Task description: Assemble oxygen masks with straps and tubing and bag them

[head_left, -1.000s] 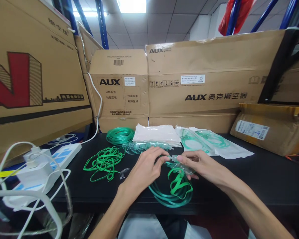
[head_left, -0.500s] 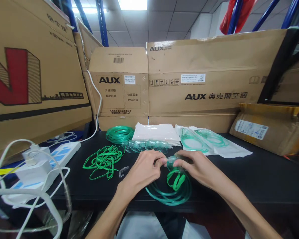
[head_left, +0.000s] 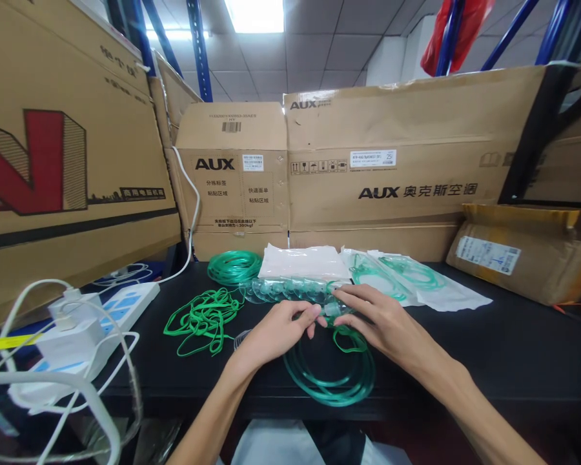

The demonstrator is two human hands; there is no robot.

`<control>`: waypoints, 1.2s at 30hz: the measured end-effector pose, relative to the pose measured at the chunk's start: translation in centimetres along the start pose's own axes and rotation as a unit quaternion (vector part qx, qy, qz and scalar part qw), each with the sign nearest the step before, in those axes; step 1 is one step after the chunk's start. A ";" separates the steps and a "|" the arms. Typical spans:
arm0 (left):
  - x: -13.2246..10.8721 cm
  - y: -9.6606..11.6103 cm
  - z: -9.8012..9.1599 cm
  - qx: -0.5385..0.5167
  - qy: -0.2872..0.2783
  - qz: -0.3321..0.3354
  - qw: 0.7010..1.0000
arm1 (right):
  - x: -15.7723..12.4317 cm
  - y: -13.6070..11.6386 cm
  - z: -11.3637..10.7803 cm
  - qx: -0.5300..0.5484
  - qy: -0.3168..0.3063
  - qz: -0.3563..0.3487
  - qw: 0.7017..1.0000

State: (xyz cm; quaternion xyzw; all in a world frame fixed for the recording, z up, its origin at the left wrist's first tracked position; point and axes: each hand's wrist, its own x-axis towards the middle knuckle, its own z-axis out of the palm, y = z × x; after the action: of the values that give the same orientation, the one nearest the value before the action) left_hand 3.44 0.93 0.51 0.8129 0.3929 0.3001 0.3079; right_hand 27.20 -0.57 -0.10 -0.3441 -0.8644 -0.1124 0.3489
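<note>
A clear green oxygen mask (head_left: pixel 336 310) is between my hands over the dark tabletop. My left hand (head_left: pixel 283 330) pinches the tube end at the mask's narrow port; its fingertips partly cover the join. My right hand (head_left: pixel 382 316) is curved around the mask body from the right, fingers above and thumb below. From the mask hangs a loop of green elastic strap (head_left: pixel 351 345). Below it lies a coil of green oxygen tubing (head_left: pixel 336 395) near the table's front edge. A row of nested clear masks (head_left: pixel 281 290) lies just behind my hands.
To the left are a tangled green elastic cord (head_left: pixel 203 320), a green tubing coil (head_left: pixel 235 266) and a power strip (head_left: pixel 130 300) with white cables. White bags (head_left: pixel 303 261) and bagged tubing (head_left: pixel 416 274) lie behind. A taped carton (head_left: pixel 518 248) stands right; cardboard walls enclose the back.
My right fingers have spread and shifted up over the mask, which has tipped. The strap loop has opened wider below it. My left hand still pinches at the port. The camera has tilted slightly up.
</note>
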 end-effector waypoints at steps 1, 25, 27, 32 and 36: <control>0.0 0.1 0.1 0.005 0.011 0.002 1.000 | 0.0 0.0 0.0 -0.003 0.002 -0.002 1.000; -0.1 1.6 1.3 0.140 0.133 0.107 0.975 | 1.1 -1.9 -1.1 0.275 -0.085 0.279 0.916; -0.1 1.4 1.2 0.131 0.124 0.110 0.977 | 1.0 -1.7 -1.0 0.308 -0.090 0.287 0.902; -0.1 1.4 0.8 0.099 0.115 0.114 0.982 | 0.9 -1.0 -1.0 0.300 -0.097 0.290 0.903; -0.1 1.3 0.8 0.110 0.120 0.104 0.981 | 1.0 -1.0 -1.2 0.280 -0.106 0.297 0.907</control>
State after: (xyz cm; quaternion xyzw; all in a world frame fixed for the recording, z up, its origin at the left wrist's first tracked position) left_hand 4.57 0.00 0.96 0.8363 0.3709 0.3810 0.1341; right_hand 26.67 -1.30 1.45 -0.4830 -0.7499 0.2806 0.3545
